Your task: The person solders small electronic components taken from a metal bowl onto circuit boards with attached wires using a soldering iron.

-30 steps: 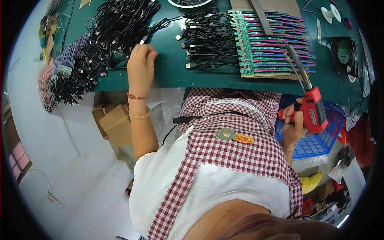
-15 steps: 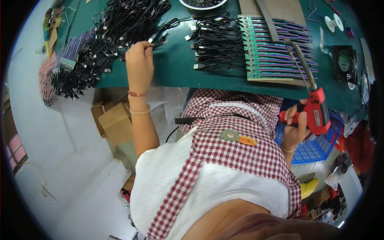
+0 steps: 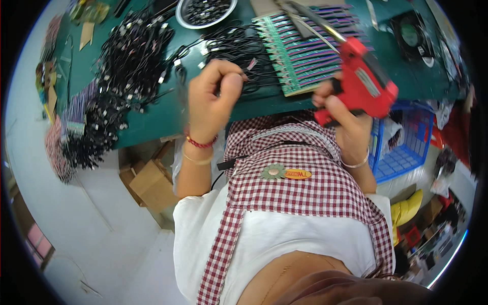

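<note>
My left hand is closed in a pinch above the green table's front part. From its fingertips a black cable sticks out with small bare coloured wire ends. My right hand is wrapped round the handle of a red soldering gun. The gun's long metal tip points up and left, over a row of green circuit boards. Thin purple and dark wires run right from the boards. Black USB cables lie at their left side, partly behind my left hand.
A large heap of black USB cables covers the table's left. Behind stands a white-rimmed bowl of small dark parts. A black square fan sits at the right. Below the table edge are a blue plastic basket and a cardboard box.
My left hand has come right from the cable heap with a black cable in its fingers. The soldering gun in my right hand has moved up and left, closer to the boards. The view has shifted.
</note>
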`<state>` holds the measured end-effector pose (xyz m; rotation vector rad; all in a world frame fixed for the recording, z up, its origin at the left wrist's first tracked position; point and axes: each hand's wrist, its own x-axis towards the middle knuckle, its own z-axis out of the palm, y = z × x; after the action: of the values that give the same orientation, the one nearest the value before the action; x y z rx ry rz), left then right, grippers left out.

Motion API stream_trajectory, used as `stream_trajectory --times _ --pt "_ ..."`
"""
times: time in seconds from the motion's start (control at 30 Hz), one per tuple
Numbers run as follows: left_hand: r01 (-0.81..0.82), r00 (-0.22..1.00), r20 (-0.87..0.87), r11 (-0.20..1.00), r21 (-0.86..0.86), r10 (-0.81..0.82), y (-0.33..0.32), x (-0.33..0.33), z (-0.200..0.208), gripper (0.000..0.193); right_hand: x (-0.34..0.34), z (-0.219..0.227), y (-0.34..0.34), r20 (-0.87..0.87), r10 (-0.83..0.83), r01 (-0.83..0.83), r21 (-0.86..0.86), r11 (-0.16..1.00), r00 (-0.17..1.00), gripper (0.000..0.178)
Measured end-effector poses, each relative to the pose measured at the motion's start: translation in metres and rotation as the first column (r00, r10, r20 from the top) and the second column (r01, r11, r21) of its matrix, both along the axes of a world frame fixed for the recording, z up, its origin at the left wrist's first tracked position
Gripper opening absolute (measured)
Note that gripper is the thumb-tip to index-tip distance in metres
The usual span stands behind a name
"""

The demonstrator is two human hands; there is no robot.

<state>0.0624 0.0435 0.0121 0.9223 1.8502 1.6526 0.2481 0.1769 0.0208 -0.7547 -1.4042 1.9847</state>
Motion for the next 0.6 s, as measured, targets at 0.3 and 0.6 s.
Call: stream_trajectory --times 0.3,0.6 --pt "0.254 0.956 -0.139 0.966 -0.052 -0.259 0.020 0.034 0.011 0.006 -0.020 0.009 0.003 0.081 0.182 -0.183 0.005 0.983 0.980 0.017" --pt "0.193 0.922 -0.303 0.966 -0.174 -0.239 0.021 0.045 0.017 0.008 -0.011 0.003 0.000 0.210 0.163 -0.180 0.066 0.981 0.964 0.016"
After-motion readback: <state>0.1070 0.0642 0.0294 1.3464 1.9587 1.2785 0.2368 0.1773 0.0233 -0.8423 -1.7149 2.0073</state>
